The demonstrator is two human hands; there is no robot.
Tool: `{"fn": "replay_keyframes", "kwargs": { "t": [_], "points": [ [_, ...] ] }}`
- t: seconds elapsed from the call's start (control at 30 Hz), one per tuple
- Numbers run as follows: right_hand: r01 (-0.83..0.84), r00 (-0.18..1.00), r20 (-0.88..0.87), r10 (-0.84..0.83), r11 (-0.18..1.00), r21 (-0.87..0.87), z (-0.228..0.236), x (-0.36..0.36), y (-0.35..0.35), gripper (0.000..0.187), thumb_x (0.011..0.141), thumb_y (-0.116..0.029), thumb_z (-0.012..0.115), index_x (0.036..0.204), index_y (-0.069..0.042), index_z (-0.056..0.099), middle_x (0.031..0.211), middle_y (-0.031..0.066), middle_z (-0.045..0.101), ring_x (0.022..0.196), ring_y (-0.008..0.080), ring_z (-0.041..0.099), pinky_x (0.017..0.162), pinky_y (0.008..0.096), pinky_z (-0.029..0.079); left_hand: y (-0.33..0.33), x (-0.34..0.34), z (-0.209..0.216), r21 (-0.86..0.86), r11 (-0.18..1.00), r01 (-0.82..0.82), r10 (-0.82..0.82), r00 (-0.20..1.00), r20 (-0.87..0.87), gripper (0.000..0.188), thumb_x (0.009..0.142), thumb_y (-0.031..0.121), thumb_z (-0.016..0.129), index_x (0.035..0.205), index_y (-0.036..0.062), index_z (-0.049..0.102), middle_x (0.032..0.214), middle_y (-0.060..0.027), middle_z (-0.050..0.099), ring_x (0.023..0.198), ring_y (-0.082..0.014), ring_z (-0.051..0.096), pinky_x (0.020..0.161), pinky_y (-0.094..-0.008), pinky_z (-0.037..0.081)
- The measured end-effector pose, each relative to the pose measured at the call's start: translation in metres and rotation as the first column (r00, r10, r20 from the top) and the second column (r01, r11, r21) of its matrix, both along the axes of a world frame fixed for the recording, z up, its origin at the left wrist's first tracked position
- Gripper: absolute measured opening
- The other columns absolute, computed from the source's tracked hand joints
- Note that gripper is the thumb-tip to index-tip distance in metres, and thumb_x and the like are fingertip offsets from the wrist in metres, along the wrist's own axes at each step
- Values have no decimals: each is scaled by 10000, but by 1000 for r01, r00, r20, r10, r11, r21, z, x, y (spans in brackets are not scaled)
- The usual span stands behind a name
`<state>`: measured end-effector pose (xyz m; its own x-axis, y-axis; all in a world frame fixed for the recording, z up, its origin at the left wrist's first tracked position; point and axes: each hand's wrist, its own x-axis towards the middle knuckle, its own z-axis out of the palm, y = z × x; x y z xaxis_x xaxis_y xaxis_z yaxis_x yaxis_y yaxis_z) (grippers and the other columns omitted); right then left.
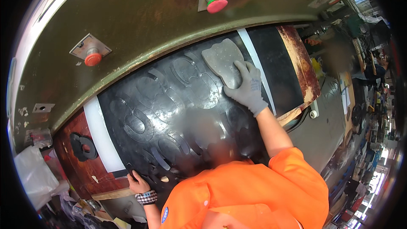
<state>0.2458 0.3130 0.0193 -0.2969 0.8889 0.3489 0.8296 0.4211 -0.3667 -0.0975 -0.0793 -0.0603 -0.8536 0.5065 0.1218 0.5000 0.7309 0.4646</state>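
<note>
A black rubber-like sheet (144,89), shiny and marked with several curved, sole-like cut outlines, lies under the machine's green beam. My right hand (249,87), in a grey glove, grips the near end of a grey, sole-shaped plate (224,57). The plate is at the sheet's far right, its fingers-and-thumb hold at the lower right edge. At the sheet's near left corner is my left hand (139,183), bare, with a checked band at the wrist. Its fingers close on the sheet's edge; the fingertips are partly hidden. A blurred patch covers the sheet's near middle.
Two red push buttons (93,59) (217,4) stick out of the green beam (148,17). White strips (101,135) lie at both sides over a worn red-brown board (78,171). A black ring-shaped piece (82,146) and plastic bags (36,176) are at the left.
</note>
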Motion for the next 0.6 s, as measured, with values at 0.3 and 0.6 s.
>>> {"fn": "replay_keyframes", "kwargs": {
  "t": [0.3,0.6],
  "points": [
    [-44,974,-208,87,978,204,0,-26,54,556,722,-296,811,1169,-44,598,1166,195,587,1076,373,552,944,469,453,43,-28,18,52,997,57,-55,998,-44,378,1029,359,546,913,5,605,759,-245,625,674,-434,598,595,-464,459],
    [-104,928,-275,251,885,454,86,-120,117,65,872,-73,658,908,-29,627,865,150,586,837,368,586,725,448,485,150,-91,27,-2,998,57,-57,998,-31,439,1045,437,464,973,34,620,799,-231,656,716,-431,626,617,-479,462]
  ]
}}
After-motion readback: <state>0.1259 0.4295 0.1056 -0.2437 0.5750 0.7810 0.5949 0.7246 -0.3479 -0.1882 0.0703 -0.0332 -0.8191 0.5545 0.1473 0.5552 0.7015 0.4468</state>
